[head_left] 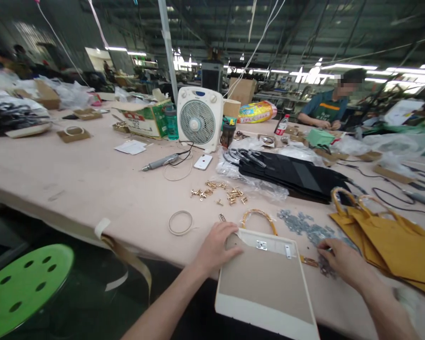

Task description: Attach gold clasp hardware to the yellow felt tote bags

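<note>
The left hand [217,245] grips the panel [262,283] by its upper left corner, thumb across its face. The panel lies at the near edge of the table [92,184], its lower end jutting past it, with 2 metal plates near its top and an orange handle [258,212] arching beyond. The right hand [340,259] has its fingers bent together over small dark pieces [325,270] just right of the panel; whether it pinches 1 cannot be told.

Clutter crowds that side: grey pieces [297,222] spread above the right hand, and yellow bags [400,236] lie close by it, leaving only a narrow strip of table between them and the panel. Black bags [301,174] on plastic fill the space farther ahead.

Gold fittings [233,194] lie scattered beyond the handle, and a coil [180,233] sits left of the left hand. Past these are a corded tool [161,162], a phone [203,162] and an upright fan [198,120], with a green box [145,121] to its left. A co-worker [327,108] is across the table. A green stool [24,293] stands at the lower left.
</note>
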`<state>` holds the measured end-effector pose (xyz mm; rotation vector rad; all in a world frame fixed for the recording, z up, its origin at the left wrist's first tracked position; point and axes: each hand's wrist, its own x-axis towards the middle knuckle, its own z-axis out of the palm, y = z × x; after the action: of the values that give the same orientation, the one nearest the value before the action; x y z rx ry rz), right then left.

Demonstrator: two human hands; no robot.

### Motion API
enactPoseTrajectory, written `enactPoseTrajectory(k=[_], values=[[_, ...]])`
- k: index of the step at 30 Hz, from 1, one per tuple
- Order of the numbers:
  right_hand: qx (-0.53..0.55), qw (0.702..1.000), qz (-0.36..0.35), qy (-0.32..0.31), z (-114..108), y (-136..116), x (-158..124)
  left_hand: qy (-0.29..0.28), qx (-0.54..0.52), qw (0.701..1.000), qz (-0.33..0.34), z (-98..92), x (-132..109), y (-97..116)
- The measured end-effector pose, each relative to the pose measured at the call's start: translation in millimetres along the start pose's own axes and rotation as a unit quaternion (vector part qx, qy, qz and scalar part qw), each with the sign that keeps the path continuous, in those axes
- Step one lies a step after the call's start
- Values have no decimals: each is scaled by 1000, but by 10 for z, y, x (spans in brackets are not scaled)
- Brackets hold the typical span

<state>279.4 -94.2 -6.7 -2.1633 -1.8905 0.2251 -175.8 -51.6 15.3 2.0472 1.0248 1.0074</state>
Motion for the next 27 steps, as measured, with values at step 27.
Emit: enactPoseTrajectory(k=[27], values=[[27, 998, 41, -43, -327, -386, -24, 1, 90, 994, 69, 83, 186, -229]])
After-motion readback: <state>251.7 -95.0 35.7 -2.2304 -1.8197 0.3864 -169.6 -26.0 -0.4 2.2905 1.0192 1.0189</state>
